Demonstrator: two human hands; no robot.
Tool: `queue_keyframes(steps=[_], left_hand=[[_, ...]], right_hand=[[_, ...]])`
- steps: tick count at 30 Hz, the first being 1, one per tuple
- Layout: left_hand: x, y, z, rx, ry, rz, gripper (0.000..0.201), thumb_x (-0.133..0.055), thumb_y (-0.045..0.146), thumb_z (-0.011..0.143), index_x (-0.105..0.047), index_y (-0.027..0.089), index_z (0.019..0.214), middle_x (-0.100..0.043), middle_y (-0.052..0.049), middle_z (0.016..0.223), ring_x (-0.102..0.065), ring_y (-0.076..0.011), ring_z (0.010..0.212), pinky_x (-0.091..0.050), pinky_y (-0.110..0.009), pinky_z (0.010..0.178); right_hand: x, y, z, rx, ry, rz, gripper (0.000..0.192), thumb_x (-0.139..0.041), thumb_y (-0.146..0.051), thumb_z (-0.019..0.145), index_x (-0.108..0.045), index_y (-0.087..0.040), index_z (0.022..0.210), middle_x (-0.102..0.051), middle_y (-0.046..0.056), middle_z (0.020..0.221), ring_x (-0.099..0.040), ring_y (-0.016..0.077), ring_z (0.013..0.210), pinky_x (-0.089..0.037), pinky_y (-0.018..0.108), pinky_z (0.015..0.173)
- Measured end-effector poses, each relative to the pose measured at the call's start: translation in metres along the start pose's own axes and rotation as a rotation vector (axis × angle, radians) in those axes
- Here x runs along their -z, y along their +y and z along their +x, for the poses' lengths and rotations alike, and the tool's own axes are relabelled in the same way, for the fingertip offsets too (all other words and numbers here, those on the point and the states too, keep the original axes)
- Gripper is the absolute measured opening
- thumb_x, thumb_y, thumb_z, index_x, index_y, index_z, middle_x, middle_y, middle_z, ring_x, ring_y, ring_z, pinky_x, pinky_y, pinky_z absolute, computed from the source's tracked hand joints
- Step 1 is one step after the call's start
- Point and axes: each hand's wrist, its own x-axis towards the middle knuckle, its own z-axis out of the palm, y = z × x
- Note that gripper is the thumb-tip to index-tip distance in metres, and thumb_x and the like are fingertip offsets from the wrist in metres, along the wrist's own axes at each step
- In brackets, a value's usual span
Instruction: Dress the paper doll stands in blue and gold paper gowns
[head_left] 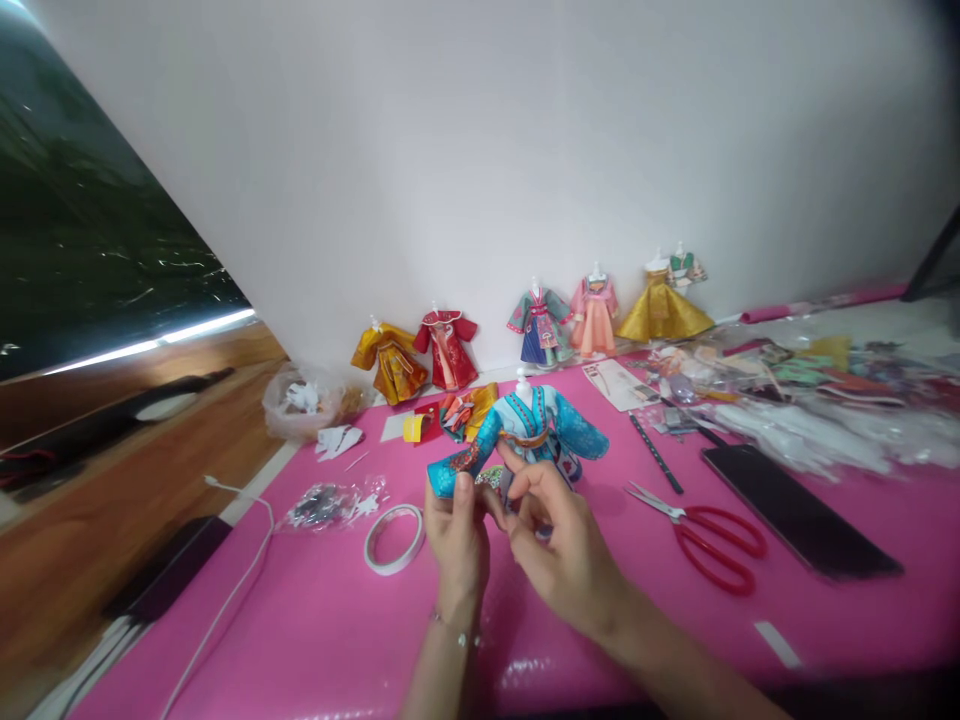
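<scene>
Left hand (456, 535) and right hand (559, 545) meet above the middle of the pink counter (315, 620), both closed on the lower edge of a blue paper dress (525, 430). The left hand's thumb and fingers pinch the hem at the dress's left side; the right hand's fingers are curled narrow against the hem at its centre, and what lies between those fingertips is too small to tell. The dress sits on a small white stand whose knob shows above the collar, sleeves spread to either side, upright and facing the camera.

On the counter, just left of the hands, lies a roll of tape (394, 539), flat. Further left is a small clear bag (330, 503) of dark pieces, and beyond it a white cable (247, 570) running toward the near edge. To the right, well apart from the hands, lie red scissors (709, 545), blades closed, a black pen (656, 453), and a dark phone (799, 510). Along the white wall stand five finished paper dresses: orange (390, 362), red (448, 347), teal (540, 327), peach (595, 312) and gold (661, 305). A heap of clear packets (810, 400) fills the right rear of the counter.
</scene>
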Motion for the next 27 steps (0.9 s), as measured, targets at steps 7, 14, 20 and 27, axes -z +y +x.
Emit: queue_keyframes(steps=[7, 14, 20, 27], left_hand=[[-0.003, 0.002, 0.0, -0.009, 0.033, -0.003, 0.031, -0.077, 0.039, 0.078, -0.054, 0.019, 0.075, -0.063, 0.008, 0.055, -0.049, -0.0047, 0.035, -0.037, -0.016, 0.038], [-0.003, 0.002, -0.002, -0.002, 0.029, 0.027, 0.033, -0.076, 0.042, 0.079, -0.052, 0.02, 0.076, -0.061, 0.008, 0.051, -0.049, -0.0052, 0.034, -0.038, -0.015, 0.04], [0.0, -0.001, -0.004, -0.022, 0.007, 0.057, 0.031, -0.073, 0.042, 0.082, -0.051, 0.021, 0.078, -0.062, 0.008, 0.055, -0.049, -0.0046, 0.033, -0.035, -0.014, 0.038], [-0.001, -0.001, -0.002, -0.041, -0.015, 0.063, 0.029, -0.071, 0.04, 0.084, -0.052, 0.02, 0.078, -0.062, 0.008, 0.056, -0.051, -0.0047, 0.034, -0.036, -0.014, 0.039]], right_hand=[[-0.002, -0.001, 0.005, -0.048, 0.014, 0.071, 0.017, -0.049, -0.012, 0.082, -0.041, -0.025, 0.089, -0.056, 0.011, 0.139, -0.042, 0.0059, 0.048, -0.039, 0.025, 0.048], [0.0, 0.001, 0.003, -0.052, 0.018, 0.086, 0.017, -0.05, -0.011, 0.083, -0.042, -0.025, 0.089, -0.051, 0.01, 0.145, -0.044, 0.0061, 0.05, -0.041, 0.026, 0.05], [0.003, 0.006, -0.007, -0.1, 0.0, 0.085, 0.021, -0.048, -0.009, 0.081, -0.041, -0.026, 0.09, -0.052, 0.009, 0.143, -0.047, 0.0064, 0.051, -0.043, 0.026, 0.051], [0.001, 0.003, 0.002, -0.086, 0.008, 0.115, 0.016, -0.051, -0.013, 0.083, -0.042, -0.026, 0.089, -0.055, 0.009, 0.142, -0.045, 0.0057, 0.048, -0.037, 0.024, 0.045]])
